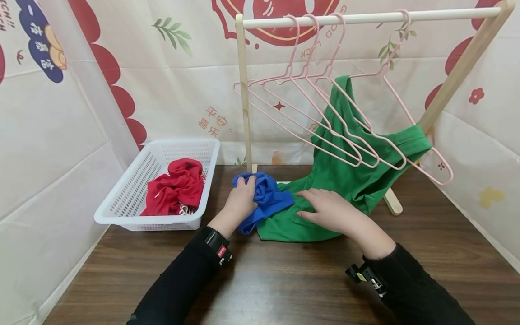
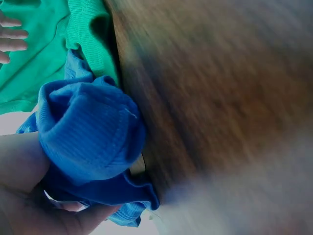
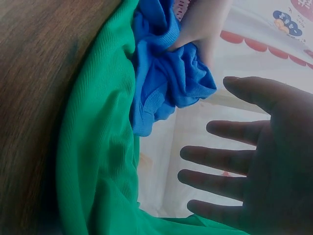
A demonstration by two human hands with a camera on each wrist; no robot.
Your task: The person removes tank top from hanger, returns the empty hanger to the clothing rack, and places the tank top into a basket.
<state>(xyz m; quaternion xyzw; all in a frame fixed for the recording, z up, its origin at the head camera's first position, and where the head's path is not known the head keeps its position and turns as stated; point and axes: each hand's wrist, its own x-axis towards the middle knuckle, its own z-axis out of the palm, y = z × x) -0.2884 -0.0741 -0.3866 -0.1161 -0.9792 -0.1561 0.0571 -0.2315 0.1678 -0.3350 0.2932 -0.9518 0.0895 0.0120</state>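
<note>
A crumpled blue ribbed garment (image 1: 270, 198) lies on the table, partly over the hem of a green garment (image 1: 296, 223). My left hand (image 1: 240, 198) grips the blue cloth at its left side; the left wrist view has the bunched blue fabric (image 2: 93, 132) between thumb and fingers. Over the green cloth hovers my right hand (image 1: 329, 210), its fingers spread and holding nothing, as the right wrist view confirms. The green garment's strap and shoulder hang on a pink hanger (image 1: 400, 97) at the right of the rail, while its lower part trails onto the table.
A white perforated basket (image 1: 111, 205) with a red garment (image 1: 174, 187) inside stands at left. Several pink hangers hang from the white rail (image 1: 365, 18) of a wooden rack, in front of the green garment. Printed cloth walls (image 1: 183, 90) enclose the back and sides.
</note>
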